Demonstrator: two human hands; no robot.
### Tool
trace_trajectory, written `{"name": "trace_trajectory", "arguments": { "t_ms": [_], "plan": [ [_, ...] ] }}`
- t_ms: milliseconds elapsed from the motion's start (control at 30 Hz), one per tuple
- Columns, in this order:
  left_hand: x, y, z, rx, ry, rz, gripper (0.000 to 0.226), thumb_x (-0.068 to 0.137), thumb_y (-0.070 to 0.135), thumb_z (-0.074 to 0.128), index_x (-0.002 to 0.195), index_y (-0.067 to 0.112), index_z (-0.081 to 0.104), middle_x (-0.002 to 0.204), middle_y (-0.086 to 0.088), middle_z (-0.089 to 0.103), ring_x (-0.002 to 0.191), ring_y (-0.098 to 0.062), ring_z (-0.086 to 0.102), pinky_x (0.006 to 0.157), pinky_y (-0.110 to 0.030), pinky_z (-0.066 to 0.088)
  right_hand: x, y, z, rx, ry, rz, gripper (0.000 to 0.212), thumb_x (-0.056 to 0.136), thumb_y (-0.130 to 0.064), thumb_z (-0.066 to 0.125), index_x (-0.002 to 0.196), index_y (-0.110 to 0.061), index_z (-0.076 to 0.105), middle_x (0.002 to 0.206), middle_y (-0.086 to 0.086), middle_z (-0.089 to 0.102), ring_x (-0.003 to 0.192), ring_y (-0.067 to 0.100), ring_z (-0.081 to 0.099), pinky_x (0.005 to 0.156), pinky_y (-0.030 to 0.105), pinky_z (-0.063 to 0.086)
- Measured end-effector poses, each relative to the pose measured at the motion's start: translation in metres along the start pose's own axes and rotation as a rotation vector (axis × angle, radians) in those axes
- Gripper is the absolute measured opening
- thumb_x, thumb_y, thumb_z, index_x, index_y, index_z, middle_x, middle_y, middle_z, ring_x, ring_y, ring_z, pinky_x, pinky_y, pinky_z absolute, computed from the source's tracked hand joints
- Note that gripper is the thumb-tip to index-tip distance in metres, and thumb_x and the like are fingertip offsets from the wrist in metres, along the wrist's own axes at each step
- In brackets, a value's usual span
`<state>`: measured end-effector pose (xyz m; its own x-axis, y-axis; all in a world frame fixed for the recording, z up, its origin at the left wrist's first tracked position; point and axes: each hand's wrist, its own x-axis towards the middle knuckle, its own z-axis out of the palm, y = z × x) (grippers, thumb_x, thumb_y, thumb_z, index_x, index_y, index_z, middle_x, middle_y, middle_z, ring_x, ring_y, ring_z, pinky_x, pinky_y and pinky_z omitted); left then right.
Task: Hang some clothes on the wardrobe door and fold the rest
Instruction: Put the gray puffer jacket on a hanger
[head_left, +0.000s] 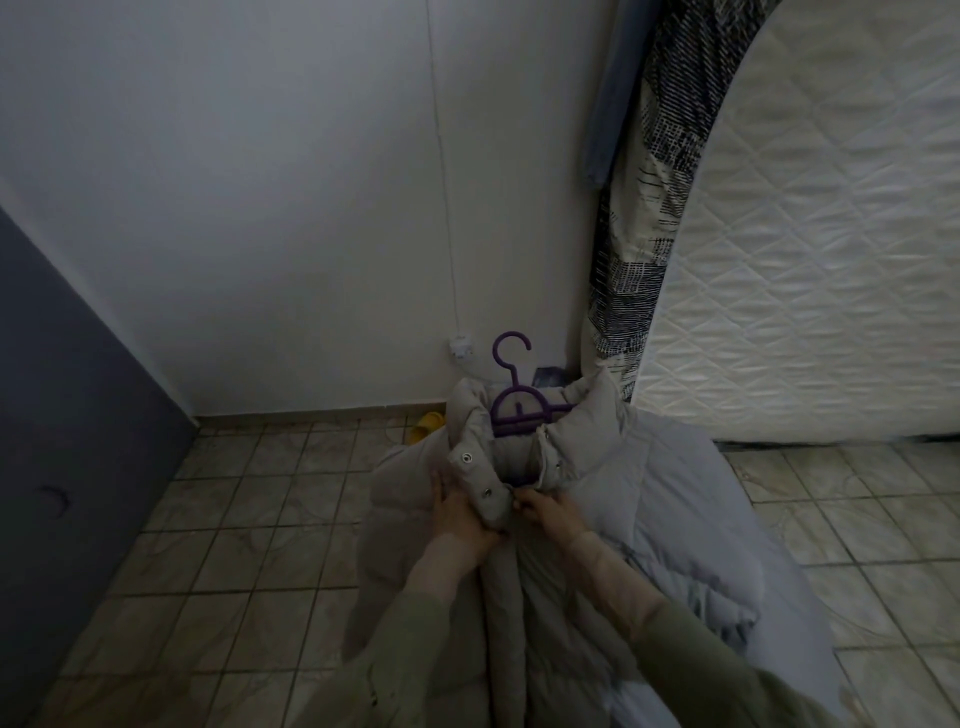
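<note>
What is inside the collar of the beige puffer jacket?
A purple hanger sits inside the collar of the jacket; its hook and upper bars show. Its shoulder arms are covered by the jacket, so their position cannot be seen.

purple hanger (511, 400) – beige jacket (415, 525)

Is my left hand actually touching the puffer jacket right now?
Touching. The head view shows the left hand gripping the snap-button front edge of the grey puffer jacket, fingers wrapped round the fabric with no gap.
</note>
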<state>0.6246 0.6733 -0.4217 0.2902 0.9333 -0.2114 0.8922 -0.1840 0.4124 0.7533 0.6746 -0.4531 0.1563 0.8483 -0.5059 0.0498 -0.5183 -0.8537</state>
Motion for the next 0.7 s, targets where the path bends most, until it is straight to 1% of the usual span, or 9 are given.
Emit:
{"name": "trace_trajectory", "arguments": {
  "t_ms": [67,200,267,367,433,500,533,633,700],
  "plan": [
    [-0.002,0.005,-0.007,0.052,-0.034,-0.010,0.069,0.084,0.049,0.051,0.146,0.029,0.026,0.157,0.000,0.014,0.146,-0.017,-0.001,0.116,-0.042,-0.011,-0.001,-0.003,-0.001,0.040,0.011,-0.013,0.038,0.090,-0.007,0.055,0.052,-0.014,0.055,0.035,-0.011,0.052,0.045,0.003,0.049,0.053,0.016,0.037],
    [-0.003,0.009,-0.015,0.023,-0.084,-0.056,0.078,0.084,0.033,0.063,0.148,0.022,0.020,0.157,-0.004,0.014,0.146,-0.018,-0.001,0.114,-0.037,-0.019,-0.010,-0.012,-0.001,0.115,0.014,-0.086,0.035,0.092,-0.002,0.052,0.057,-0.010,0.055,0.036,-0.013,0.054,0.039,-0.005,0.051,0.047,0.006,0.038],
    [-0.005,0.013,-0.019,0.028,-0.105,-0.069,0.082,0.084,0.031,0.064,0.149,0.019,0.016,0.157,-0.006,0.013,0.146,-0.018,0.000,0.116,-0.038,-0.014,-0.015,-0.015,-0.002,0.132,0.001,-0.129,0.035,0.092,-0.002,0.052,0.058,-0.010,0.057,0.040,-0.012,0.056,0.045,-0.003,0.053,0.049,0.006,0.039],
    [-0.008,0.017,-0.027,-0.027,-0.142,-0.113,0.080,0.084,0.026,0.064,0.148,0.013,0.019,0.155,-0.009,0.022,0.145,-0.019,0.013,0.119,-0.037,-0.003,-0.021,-0.015,-0.002,0.104,0.006,-0.179,0.036,0.093,0.000,0.052,0.058,-0.010,0.057,0.037,-0.011,0.054,0.037,-0.006,0.048,0.044,0.005,0.035],
    [-0.009,0.014,-0.025,0.016,-0.148,-0.111,0.067,0.085,0.027,0.062,0.144,0.012,0.033,0.146,-0.009,0.040,0.141,-0.020,0.025,0.118,-0.041,-0.011,-0.025,-0.033,-0.006,0.108,0.021,-0.239,0.033,0.094,-0.004,0.052,0.062,-0.010,0.056,0.040,-0.012,0.055,0.038,-0.007,0.049,0.045,0.005,0.036],
    [-0.009,0.008,-0.016,0.068,-0.108,-0.073,0.045,0.085,0.034,0.058,0.126,0.018,0.055,0.125,-0.002,0.060,0.131,-0.017,0.041,0.110,-0.041,-0.022,-0.023,-0.063,-0.015,0.056,-0.004,-0.317,0.031,0.095,-0.009,0.051,0.065,-0.014,0.056,0.047,-0.010,0.055,0.040,-0.007,0.050,0.050,0.008,0.038],
    [-0.009,0.006,-0.012,0.055,-0.088,-0.074,0.039,0.084,0.037,0.057,0.119,0.019,0.061,0.118,0.000,0.064,0.127,-0.016,0.045,0.110,-0.041,-0.023,-0.022,-0.076,-0.019,0.012,-0.031,-0.349,0.034,0.095,-0.009,0.050,0.062,-0.014,0.057,0.044,-0.009,0.053,0.038,-0.006,0.048,0.052,0.010,0.038],
    [-0.002,0.007,-0.012,-0.066,-0.107,-0.123,0.042,0.082,0.044,0.060,0.115,0.018,0.063,0.115,-0.002,0.065,0.124,-0.018,0.048,0.116,-0.045,-0.014,-0.016,-0.083,-0.025,-0.063,0.005,-0.381,0.042,0.096,-0.011,0.049,0.054,-0.012,0.054,0.034,-0.011,0.049,0.037,-0.004,0.046,0.058,0.014,0.036],
    [0.001,0.011,-0.020,-0.237,-0.116,-0.170,0.053,0.075,0.052,0.061,0.112,0.014,0.064,0.116,-0.007,0.066,0.121,-0.022,0.052,0.118,-0.047,0.011,-0.016,-0.076,-0.024,-0.097,0.040,-0.405,0.043,0.097,-0.013,0.046,0.054,-0.011,0.052,0.035,-0.013,0.050,0.041,-0.005,0.049,0.059,0.010,0.036]
  ]
}}
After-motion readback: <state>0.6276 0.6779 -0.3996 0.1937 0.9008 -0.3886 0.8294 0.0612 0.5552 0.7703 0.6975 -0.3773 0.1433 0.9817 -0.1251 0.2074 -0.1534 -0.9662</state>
